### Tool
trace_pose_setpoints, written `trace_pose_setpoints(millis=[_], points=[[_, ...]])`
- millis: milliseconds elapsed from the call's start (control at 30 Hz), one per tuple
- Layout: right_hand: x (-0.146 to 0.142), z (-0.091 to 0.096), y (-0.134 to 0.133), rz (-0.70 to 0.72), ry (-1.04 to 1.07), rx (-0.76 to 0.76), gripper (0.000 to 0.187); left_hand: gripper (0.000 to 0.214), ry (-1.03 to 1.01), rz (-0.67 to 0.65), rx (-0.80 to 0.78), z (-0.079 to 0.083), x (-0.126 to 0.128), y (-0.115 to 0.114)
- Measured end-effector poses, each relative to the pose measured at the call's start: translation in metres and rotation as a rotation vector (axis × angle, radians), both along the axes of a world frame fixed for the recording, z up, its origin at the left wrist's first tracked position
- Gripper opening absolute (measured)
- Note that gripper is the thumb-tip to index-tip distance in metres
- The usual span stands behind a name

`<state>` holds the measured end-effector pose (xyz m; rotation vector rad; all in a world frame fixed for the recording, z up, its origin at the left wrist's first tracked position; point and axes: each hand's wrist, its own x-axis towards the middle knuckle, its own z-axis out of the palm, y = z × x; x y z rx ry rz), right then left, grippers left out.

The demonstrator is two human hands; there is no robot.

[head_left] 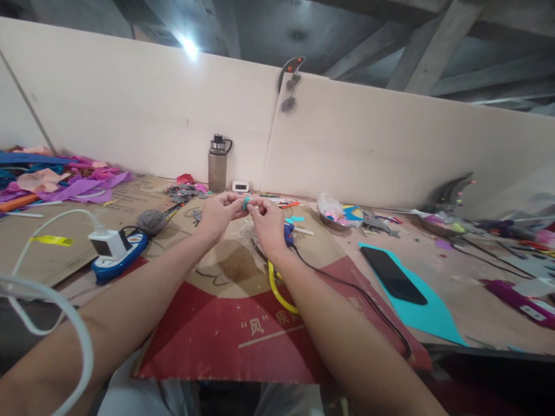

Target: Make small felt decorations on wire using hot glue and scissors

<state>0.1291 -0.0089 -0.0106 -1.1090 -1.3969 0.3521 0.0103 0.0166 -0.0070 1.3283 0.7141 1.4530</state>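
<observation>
A small teal piece point(245, 203), too small to identify, is pinched between the fingertips of both my hands above the cardboard. My left hand point(219, 215) is closed on it from the left. My right hand point(269, 224) grips it from the other side, fingers bent. Beneath my right wrist lies a tool with a yellow loop handle point(274, 287), partly covered by my forearm. A blue-handled object point(288, 233) with a black cord shows just beyond that wrist. Flat turquoise cut-outs point(295, 219) lie behind it.
A bottle point(217, 167) and small white clock point(240, 186) stand by the partition. Left are a power strip point(119, 260), grey yarn point(151, 222) and fabric scraps point(65, 179). Right are a filled bowl point(335, 221) and a phone point(392, 274) on a turquoise sheet point(433, 323).
</observation>
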Motion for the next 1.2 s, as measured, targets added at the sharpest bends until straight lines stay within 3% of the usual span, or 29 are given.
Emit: trace_pose_setpoints(millis=[533, 900, 1200], points=[[0.004, -0.004, 0.001, -0.078, -0.121, 0.033, 0.011, 0.027, -0.054, -0.032, -0.058, -0.002, -0.002, 0.003], [0.008, -0.003, 0.002, -0.144, -0.136, 0.049, 0.015, 0.024, 0.044, 0.01, -0.015, -0.004, 0.001, 0.004], [0.01, -0.002, -0.002, -0.228, -0.231, 0.105, 0.012, 0.018, 0.275, 0.076, 0.087, 0.002, 0.0, -0.005]])
